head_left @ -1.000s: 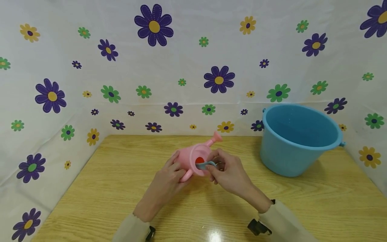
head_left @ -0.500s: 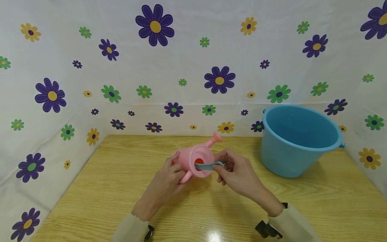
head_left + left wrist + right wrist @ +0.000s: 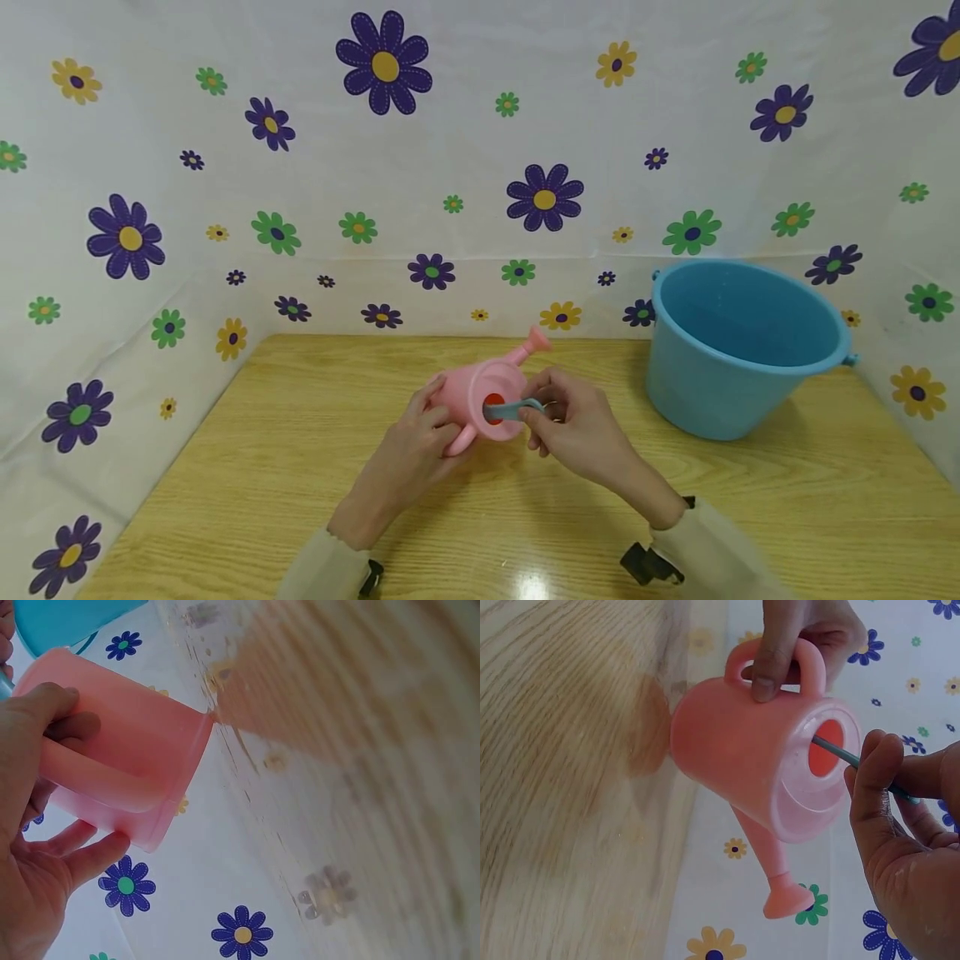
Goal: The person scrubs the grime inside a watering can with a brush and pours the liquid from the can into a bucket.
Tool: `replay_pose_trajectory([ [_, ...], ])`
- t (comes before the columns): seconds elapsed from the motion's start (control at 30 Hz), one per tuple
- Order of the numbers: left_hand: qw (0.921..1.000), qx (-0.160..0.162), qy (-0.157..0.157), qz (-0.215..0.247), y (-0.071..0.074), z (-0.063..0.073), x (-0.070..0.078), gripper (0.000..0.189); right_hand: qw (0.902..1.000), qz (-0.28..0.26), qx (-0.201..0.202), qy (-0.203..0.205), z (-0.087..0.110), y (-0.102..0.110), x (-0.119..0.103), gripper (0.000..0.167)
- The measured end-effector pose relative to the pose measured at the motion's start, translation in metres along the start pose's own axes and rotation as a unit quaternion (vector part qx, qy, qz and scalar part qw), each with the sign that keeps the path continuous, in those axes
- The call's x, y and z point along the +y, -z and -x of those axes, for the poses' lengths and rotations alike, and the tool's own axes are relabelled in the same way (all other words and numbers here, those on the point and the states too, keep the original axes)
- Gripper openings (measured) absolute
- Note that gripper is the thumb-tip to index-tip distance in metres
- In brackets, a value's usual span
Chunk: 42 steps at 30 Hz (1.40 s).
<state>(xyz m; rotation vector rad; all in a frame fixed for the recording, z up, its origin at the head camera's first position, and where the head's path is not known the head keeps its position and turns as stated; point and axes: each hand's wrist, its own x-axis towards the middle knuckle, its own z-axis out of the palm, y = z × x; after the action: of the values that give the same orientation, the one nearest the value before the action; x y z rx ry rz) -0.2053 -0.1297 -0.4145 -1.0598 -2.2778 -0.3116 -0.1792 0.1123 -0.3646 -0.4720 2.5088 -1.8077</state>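
Note:
A pink toy watering can (image 3: 461, 385) lies tipped over the wooden table, its round top opening turned to the right and its spout pointing to the back right. My left hand (image 3: 416, 442) grips it by the handle, as the right wrist view shows, with fingers also along its body. In my right hand (image 3: 588, 429), thumb and fingers pinch a slim blue-grey handle (image 3: 508, 411). The far end of that handle goes through the opening (image 3: 826, 750) into the can, where it is hidden, so I cannot tell what tool it belongs to.
A large blue bucket (image 3: 705, 392) stands on the table (image 3: 300, 467) to the right of my right hand. White cloth (image 3: 450, 150) printed with flowers hangs behind the table and at both sides.
My right hand drew the blue-grey handle a little out to the right, then moved it back left into the can. The left hand and the watering can have stayed nearly still.

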Motion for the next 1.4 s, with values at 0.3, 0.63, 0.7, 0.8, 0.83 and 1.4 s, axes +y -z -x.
replay_pose_trajectory([
  [0.3, 0.9992, -0.001, 0.033, 0.022, 0.0001, 0.0027, 0.0015, 0.023, 0.9999, 0.012, -0.007, 0.009, -0.0022, -0.0083, 0.0012, 0.014],
  [0.63, 0.9921, -0.031, 0.103, 0.065, 0.0038, 0.0017, 0.0087, 0.013, 0.9998, 0.017, -0.006, 0.011, -0.0024, -0.0065, -0.0001, 0.015],
  [0.7, 0.9911, -0.028, 0.105, 0.077, 0.0038, 0.002, 0.0092, 0.014, 0.9997, 0.019, -0.006, 0.013, -0.0023, -0.0063, -0.0003, 0.015],
  [0.8, 0.9911, -0.023, 0.102, 0.082, 0.0036, 0.0023, 0.0089, 0.019, 0.9996, 0.025, -0.005, 0.015, -0.0019, -0.006, -0.0007, 0.015],
  [0.83, 0.9912, -0.025, 0.101, 0.081, 0.0037, 0.0021, 0.0087, 0.02, 0.9995, 0.027, -0.005, 0.015, -0.0019, -0.006, -0.0009, 0.015],
  [1.4, 0.9945, -0.031, 0.087, 0.049, 0.005, -0.0008, 0.0085, 0.027, 0.9997, 0.017, -0.001, 0.02, -0.0057, -0.0098, 0.0023, 0.012],
])
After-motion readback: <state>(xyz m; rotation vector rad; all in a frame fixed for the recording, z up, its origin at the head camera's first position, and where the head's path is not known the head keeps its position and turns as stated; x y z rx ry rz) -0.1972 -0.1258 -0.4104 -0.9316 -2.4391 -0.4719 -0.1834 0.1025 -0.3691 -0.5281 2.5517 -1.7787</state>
